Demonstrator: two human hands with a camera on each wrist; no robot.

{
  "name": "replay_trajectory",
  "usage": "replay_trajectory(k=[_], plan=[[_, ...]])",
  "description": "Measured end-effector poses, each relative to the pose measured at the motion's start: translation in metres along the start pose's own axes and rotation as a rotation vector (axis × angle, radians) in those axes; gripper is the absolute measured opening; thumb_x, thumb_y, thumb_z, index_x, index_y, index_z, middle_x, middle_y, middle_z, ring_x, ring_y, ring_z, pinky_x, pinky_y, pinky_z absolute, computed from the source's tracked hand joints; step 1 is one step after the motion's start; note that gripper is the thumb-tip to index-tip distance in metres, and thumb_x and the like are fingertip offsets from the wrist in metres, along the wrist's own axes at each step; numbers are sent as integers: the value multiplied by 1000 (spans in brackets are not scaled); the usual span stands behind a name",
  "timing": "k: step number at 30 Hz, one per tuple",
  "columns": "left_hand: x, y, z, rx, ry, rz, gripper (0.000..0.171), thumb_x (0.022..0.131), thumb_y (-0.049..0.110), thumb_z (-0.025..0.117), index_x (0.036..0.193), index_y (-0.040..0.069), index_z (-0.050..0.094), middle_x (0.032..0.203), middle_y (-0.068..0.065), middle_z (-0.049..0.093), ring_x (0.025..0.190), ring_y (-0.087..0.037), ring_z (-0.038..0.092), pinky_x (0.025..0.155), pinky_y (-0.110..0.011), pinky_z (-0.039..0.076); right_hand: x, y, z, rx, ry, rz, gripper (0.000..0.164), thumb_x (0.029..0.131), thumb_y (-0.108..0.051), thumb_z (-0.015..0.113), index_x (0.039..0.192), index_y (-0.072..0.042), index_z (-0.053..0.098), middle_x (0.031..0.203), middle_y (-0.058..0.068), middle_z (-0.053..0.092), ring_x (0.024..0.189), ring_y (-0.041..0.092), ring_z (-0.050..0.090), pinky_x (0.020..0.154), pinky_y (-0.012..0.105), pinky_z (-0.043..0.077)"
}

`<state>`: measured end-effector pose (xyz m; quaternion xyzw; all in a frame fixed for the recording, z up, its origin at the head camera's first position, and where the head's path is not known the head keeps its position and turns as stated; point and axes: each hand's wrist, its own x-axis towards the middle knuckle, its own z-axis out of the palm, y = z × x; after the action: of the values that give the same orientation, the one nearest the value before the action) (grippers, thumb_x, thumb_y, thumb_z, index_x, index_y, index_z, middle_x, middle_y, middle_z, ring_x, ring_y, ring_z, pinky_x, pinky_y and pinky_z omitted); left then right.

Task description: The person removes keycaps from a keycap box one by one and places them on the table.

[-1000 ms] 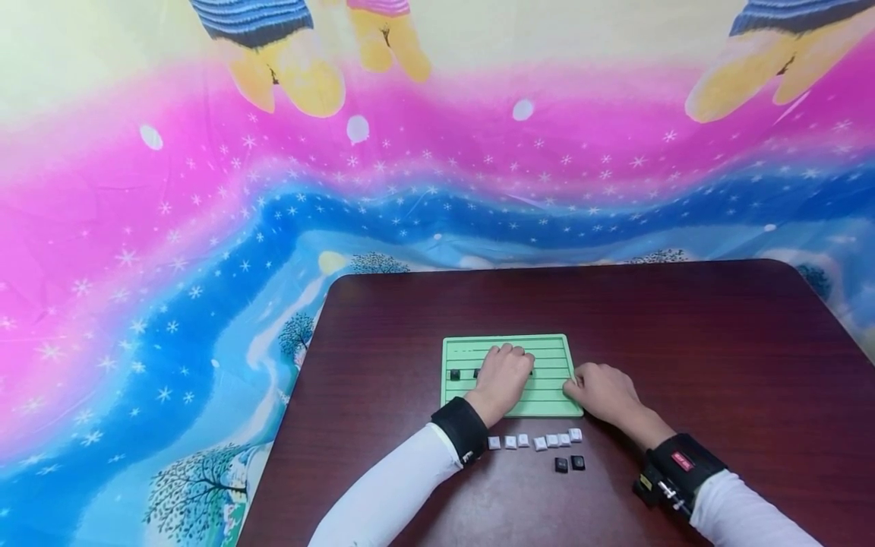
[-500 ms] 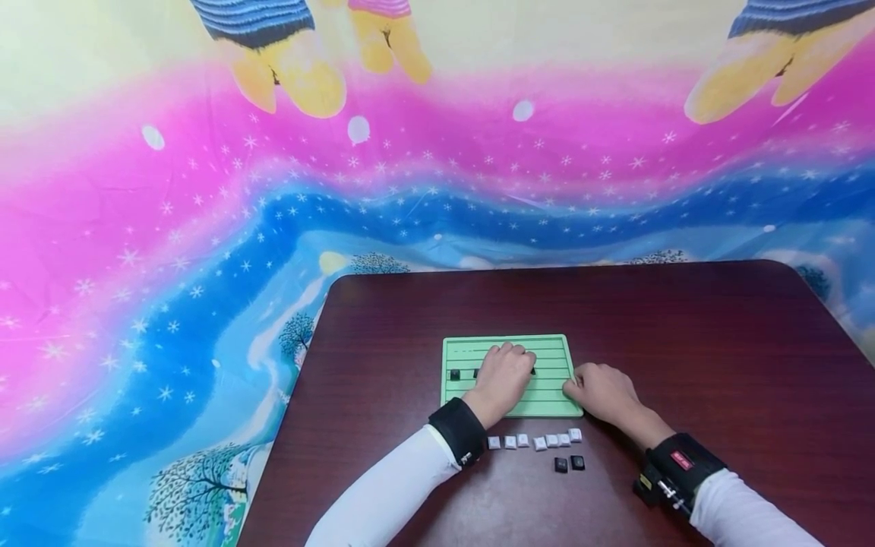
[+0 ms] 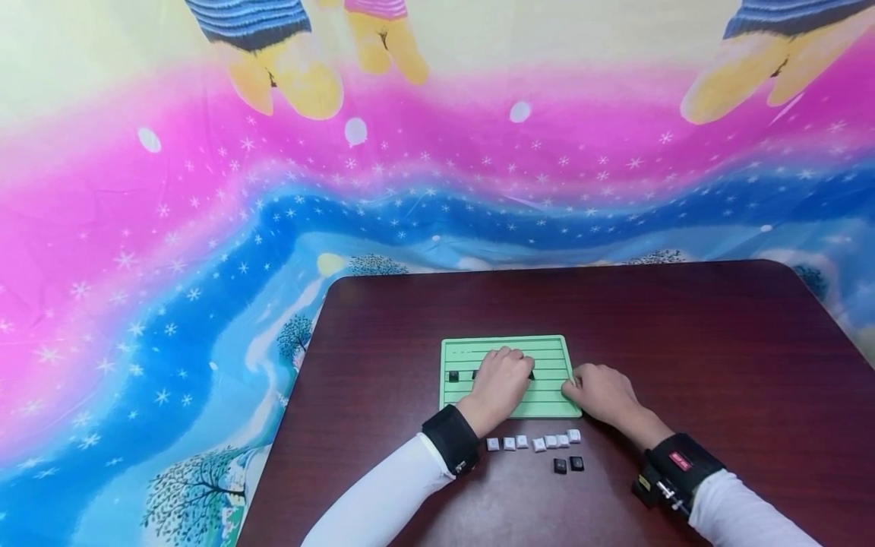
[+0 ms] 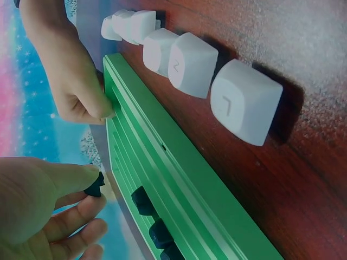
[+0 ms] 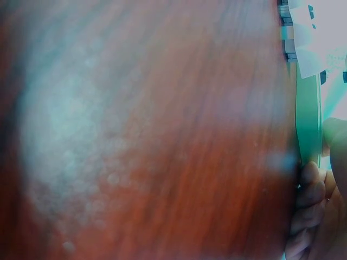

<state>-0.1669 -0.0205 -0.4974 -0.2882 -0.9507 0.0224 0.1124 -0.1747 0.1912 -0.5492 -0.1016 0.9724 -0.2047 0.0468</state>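
My left hand (image 3: 502,380) hovers over the ribbed green tray (image 3: 552,396). In the left wrist view its thumb and forefinger pinch a small black keycap (image 4: 95,186), with the other fingers loosely bent below. More black keycaps (image 4: 142,201) stand in a row in one of the tray's slots; from the head view the left hand hides part of that row. At the tray's right edge my right hand (image 3: 604,389) holds the rim, thumb on top and fingers curled at the side (image 5: 309,203).
In front of the tray, several white keycaps (image 3: 522,441) form a loose line on the dark wooden table (image 3: 683,327). Two black keycaps (image 3: 569,465) lie nearer to me. A colourful printed cloth (image 3: 437,175) hangs behind the table's far edge.
My left wrist has shifted slightly to the left, while its fingers stay over the same part of the tray. The right hand and the loose keycaps keep their places.
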Motion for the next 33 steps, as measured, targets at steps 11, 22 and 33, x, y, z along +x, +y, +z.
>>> replay_trajectory(k=[11, 22, 33], plan=[[-8, 0, -5, -31, 4, 16, 4, 90, 24, 73, 93, 23, 75, 85, 8, 70, 78, -9, 61, 62, -23, 43, -1, -1, -1, 1, 5, -8, 38, 86, -23, 60, 55, -19, 39, 53, -9, 29, 49, 9, 27, 47, 25, 17], [-18, 2, -11, -54, -8, 27, 11, 89, 31, 76, 97, 24, 75, 89, 8, 70, 82, -10, 63, 66, -25, 45, -2, -1, -2, 0, 10, -11, 39, 86, -23, 60, 55, -19, 38, 53, -8, 28, 49, 10, 26, 47, 25, 17], [-28, 9, -13, -92, 24, 62, 11, 88, 32, 77, 94, 23, 75, 87, 10, 71, 79, -9, 63, 62, -22, 42, 0, -1, -1, -15, 8, 1, 39, 85, -24, 61, 54, -19, 38, 53, -8, 28, 48, 10, 26, 48, 25, 17]])
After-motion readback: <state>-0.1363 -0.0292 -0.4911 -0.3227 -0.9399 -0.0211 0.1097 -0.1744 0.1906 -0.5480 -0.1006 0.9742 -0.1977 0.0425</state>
